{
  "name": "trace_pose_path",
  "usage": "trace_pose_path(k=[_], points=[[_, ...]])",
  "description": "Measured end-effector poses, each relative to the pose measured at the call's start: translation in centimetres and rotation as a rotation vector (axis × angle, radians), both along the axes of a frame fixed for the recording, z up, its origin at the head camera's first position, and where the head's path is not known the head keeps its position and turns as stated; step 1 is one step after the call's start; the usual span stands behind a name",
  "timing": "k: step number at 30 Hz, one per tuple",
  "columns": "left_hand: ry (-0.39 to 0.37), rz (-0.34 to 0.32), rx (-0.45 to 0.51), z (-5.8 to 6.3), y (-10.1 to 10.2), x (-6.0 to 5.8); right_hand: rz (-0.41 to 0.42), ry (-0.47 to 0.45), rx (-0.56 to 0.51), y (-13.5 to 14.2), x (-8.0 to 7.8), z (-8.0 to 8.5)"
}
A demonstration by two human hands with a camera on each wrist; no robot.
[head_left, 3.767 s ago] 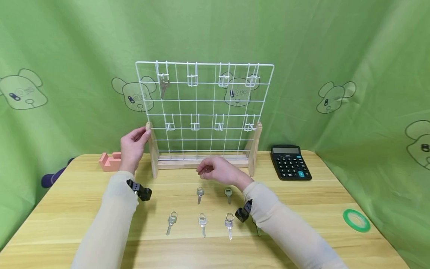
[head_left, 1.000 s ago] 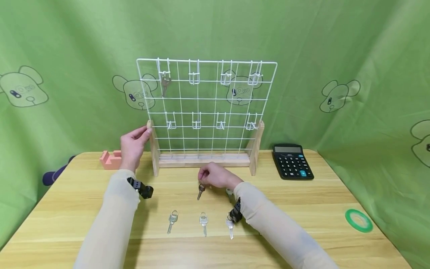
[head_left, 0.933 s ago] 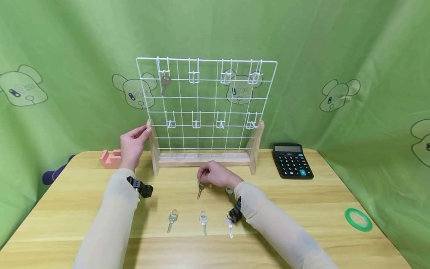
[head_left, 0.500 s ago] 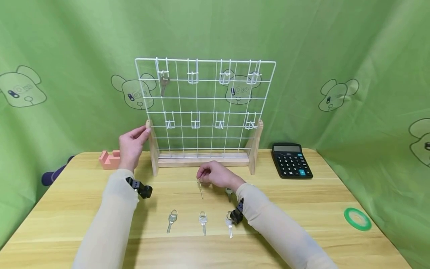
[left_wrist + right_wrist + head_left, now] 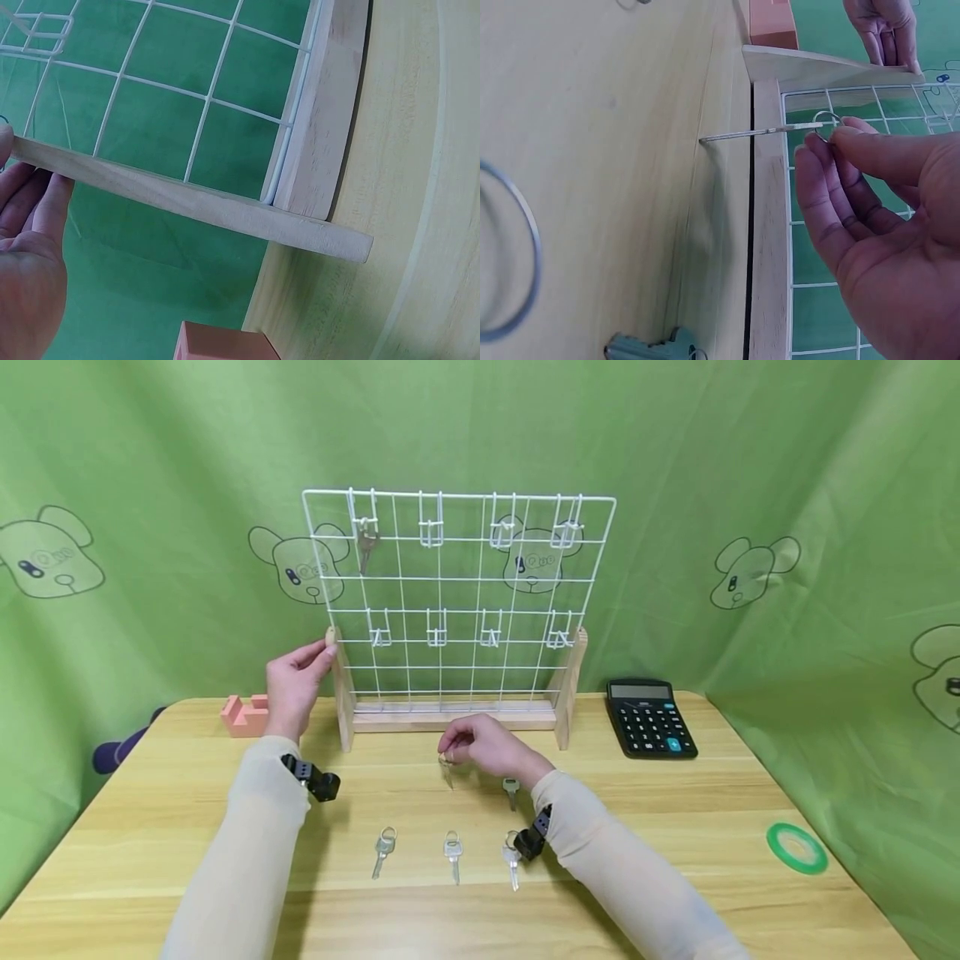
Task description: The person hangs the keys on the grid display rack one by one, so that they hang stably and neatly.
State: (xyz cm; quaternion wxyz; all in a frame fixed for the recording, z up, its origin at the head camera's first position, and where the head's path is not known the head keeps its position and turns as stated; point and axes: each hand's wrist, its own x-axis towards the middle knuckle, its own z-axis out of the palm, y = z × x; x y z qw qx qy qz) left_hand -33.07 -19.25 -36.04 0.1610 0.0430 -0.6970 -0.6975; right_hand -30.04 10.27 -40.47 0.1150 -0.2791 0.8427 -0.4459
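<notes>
Pinches a slim, silvery key (image 5: 769, 131) by its round ring (image 5: 826, 113) with the right hand (image 5: 486, 747), tip-down and slightly tilted, at or just above the table (image 5: 420, 927) before the white wire grid (image 5: 459, 580); pinches a wooden upright (image 5: 342, 693) with the left hand (image 5: 294, 687).

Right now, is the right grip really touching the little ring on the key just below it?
Touching. The right wrist view shows it: the right grip pinches the ring of the key at its edge.
</notes>
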Motion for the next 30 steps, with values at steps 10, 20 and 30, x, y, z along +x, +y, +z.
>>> trace_pose_path(k=[10, 20, 30], points=[[-0.002, -0.005, 0.000, 0.0, -0.1, -0.1, -0.032, -0.012, -0.029, 0.1, 0.3, 0.4], [0.000, -0.007, 0.002, 0.1, -0.1, -0.2, -0.052, -0.021, -0.047, 0.5, 0.5, 1.5], [-0.014, -0.001, -0.012, -0.1, -0.1, 0.0, -0.039, -0.032, -0.079, 0.5, 0.7, 1.8]])
